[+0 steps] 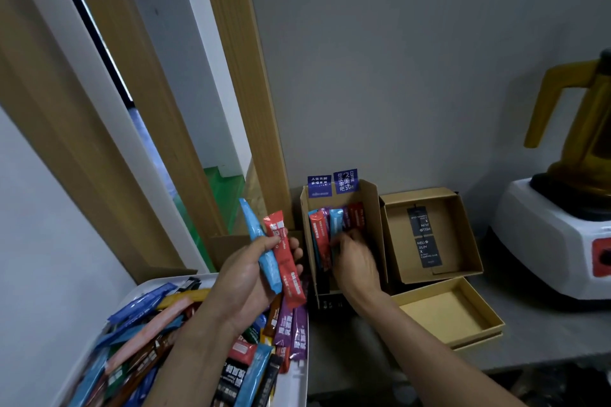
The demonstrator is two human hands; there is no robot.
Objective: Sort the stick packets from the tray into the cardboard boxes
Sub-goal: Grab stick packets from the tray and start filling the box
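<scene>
My left hand (244, 277) grips two stick packets above the tray, a light blue packet (261, 244) and a red packet (286, 261). The white tray (299, 373) at the lower left is heaped with several packets in blue, pink, brown, purple and black. My right hand (355, 261) reaches into the tall cardboard box (372, 208), its fingers among the red, blue and purple packets (334, 225) standing there; what the fingers hold is hidden. A second open box (463, 228) holds dark labelled cards. A shallow empty box (443, 311) lies in front.
A white blender base (549, 241) with a yellow jug (582, 129) stands at the right on the grey counter (545, 330). Wooden frame posts (244, 76) rise at the left behind the tray. The grey wall (413, 59) is close behind the boxes.
</scene>
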